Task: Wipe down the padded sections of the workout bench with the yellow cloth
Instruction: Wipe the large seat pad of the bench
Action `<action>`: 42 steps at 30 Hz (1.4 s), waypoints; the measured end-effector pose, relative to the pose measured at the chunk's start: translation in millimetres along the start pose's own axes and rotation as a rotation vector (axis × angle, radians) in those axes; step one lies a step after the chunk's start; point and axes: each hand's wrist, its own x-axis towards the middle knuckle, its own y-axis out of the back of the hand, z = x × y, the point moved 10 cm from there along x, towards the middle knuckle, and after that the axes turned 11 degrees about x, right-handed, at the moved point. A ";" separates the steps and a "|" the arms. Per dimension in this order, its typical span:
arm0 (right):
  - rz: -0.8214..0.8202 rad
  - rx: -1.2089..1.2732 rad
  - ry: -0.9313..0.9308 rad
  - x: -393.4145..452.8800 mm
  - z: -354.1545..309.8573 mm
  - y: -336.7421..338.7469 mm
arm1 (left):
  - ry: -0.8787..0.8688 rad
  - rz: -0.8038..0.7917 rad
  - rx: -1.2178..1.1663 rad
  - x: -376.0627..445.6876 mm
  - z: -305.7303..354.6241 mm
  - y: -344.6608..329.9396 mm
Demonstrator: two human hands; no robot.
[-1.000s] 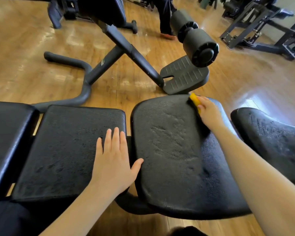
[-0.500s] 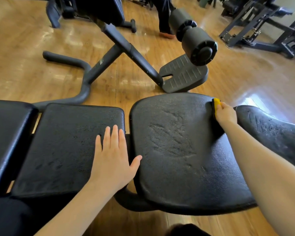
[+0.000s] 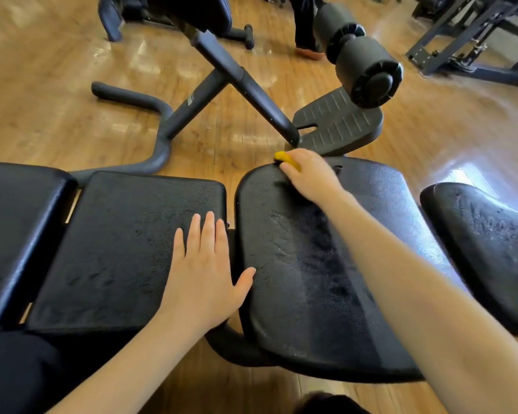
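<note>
Four black bench pads in a row across the near view: far-left pad, rectangular pad, rounded pad, far-right pad.

Two bare forearms, both mine, coming in from the near edge.

My left hand lies flat on the right part of the rectangular pad, four fingers straight and close together pointing far, thumb spread right across the gap and touching the rounded pad's left edge. It holds nothing.

My right hand is on the far-left edge of the rounded pad, fingers curled down over one yellow cloth. The cloth is bunched under and ahead of my fingertips; only a small yellow lump shows past them on the far-left side, right at the pad's rim.

Beyond, on the wood floor: one ribbed footplate just past the cloth, two foam rollers above it, a slanted frame tube, a curved base bar. Another machine's frame far right.
</note>
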 end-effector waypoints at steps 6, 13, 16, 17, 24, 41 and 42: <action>-0.090 -0.062 0.114 -4.9 -26.5 -33.0 | -0.032 0.017 0.012 1.9 4.1 2.2; -0.042 -0.004 0.136 3.2 6.0 7.7 | -0.009 0.009 0.003 -0.2 -0.3 2.6; 0.041 -0.012 -0.008 11.0 50.4 37.6 | -0.010 0.008 0.010 1.4 -1.3 -1.7; 0.067 -0.021 -0.057 11.8 67.8 49.0 | -0.020 0.011 0.019 1.9 -0.7 -3.5; 0.197 0.099 -0.327 -25.5 171.6 114.5 | -0.019 0.041 0.062 3.2 0.3 -9.2; 0.303 0.037 -0.413 -36.0 192.8 130.7 | -0.008 0.054 0.059 2.8 0.5 -10.1; 0.292 0.072 -0.410 -36.3 191.8 129.3 | -0.007 0.054 0.060 2.6 0.3 -10.2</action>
